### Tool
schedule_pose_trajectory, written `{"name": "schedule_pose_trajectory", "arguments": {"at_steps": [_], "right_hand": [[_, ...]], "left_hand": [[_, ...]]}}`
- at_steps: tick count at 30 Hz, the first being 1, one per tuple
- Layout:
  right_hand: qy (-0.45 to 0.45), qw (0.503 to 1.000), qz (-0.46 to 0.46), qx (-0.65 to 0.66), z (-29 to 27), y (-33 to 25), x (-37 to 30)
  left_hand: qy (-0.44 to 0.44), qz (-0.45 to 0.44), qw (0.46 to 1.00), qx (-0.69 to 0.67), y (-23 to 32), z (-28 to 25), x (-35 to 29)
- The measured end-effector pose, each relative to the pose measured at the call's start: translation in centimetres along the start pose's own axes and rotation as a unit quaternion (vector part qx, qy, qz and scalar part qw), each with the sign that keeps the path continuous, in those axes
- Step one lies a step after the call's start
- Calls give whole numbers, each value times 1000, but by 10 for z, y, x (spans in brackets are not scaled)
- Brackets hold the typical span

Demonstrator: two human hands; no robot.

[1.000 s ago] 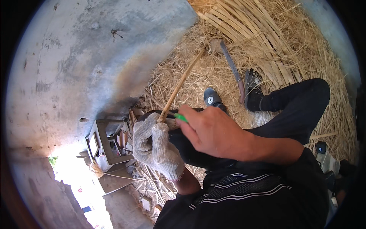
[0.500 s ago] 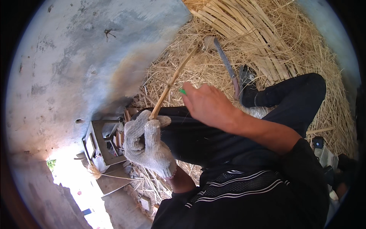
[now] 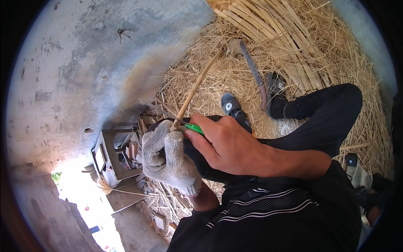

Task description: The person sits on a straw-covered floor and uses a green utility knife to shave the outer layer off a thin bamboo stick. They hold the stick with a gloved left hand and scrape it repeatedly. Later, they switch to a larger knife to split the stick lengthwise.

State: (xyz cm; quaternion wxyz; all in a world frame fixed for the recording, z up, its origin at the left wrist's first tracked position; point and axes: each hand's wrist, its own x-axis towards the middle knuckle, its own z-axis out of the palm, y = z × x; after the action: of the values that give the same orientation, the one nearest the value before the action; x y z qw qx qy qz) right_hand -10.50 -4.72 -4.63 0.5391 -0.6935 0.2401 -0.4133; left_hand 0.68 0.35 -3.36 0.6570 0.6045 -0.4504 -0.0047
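Note:
My left hand (image 3: 170, 161), in a knitted white glove, is closed round the lower end of a bamboo strip (image 3: 194, 87). The strip slants up and away to the right, over the shavings. In my bare right hand (image 3: 237, 147) is a knife (image 3: 194, 128) with a green handle, gripped close to my left fingertips. Its thin, dark blade lies across the strip just above the glove and points toward the wall. Whether the edge bites into the strip, I cannot tell.
Shavings (image 3: 197, 101) cover the floor, with a pile of split bamboo strips (image 3: 289, 42) at the far right. A long-bladed machete (image 3: 250, 65) lies near my shoes. To the left stand a worn wall (image 3: 100, 63) and a wooden frame (image 3: 107, 153) holding odds and ends.
My right hand has come down and left with the knife, from beside the strip's middle to its lower end by the glove. A shoe it covered now shows.

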Motion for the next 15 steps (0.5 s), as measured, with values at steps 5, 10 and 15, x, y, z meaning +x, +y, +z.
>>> {"name": "schedule_pose_trajectory", "arguments": {"at_steps": [5, 10, 15], "right_hand": [[30, 997, -29, -66, 5, 8, -6], [39, 978, -76, -189, 13, 29, 2], [74, 925, 9, -373, -7, 108, 12]], "left_hand": [[-18, -12, 1000, -19, 4, 1, -4], [1, 34, 999, 22, -8, -7, 1], [-36, 24, 998, 43, 3, -10, 2]]}}
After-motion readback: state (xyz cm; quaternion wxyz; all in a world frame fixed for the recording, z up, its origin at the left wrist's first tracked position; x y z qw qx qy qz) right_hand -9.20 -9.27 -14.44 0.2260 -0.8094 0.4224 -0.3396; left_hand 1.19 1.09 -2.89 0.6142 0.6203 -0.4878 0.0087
